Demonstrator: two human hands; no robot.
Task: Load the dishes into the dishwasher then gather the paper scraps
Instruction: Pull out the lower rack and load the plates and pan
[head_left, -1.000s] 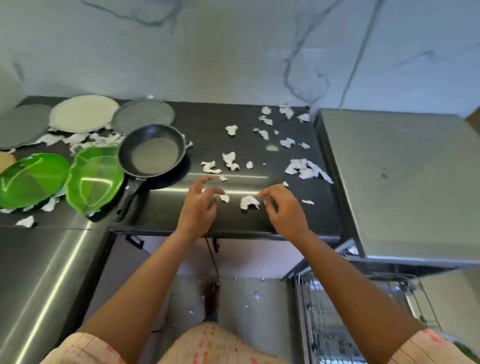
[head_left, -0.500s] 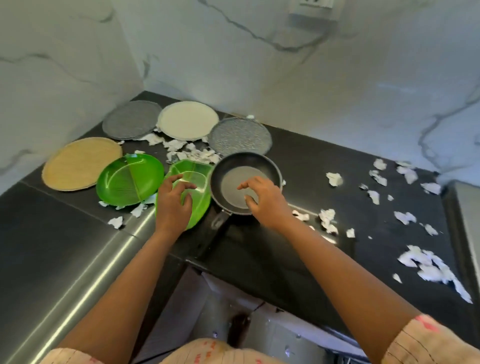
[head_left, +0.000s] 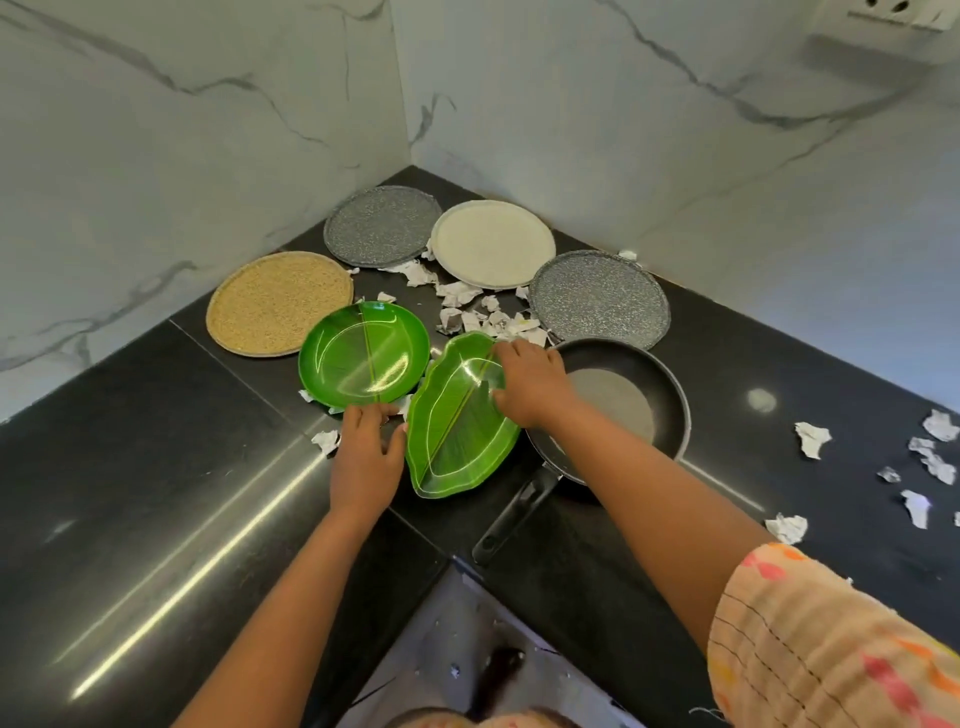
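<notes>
The leaf-shaped green dish (head_left: 460, 421) is gripped at its far rim by the right hand (head_left: 530, 384) and steadied by the open left hand (head_left: 366, 457), while every dish and the paper scraps (head_left: 478, 312) remain on the tabletop (head_left: 156, 467), nothing yet loaded.

No words, numbers or signs can be read on the plates, the pan, the paper bits or the walls.
</notes>
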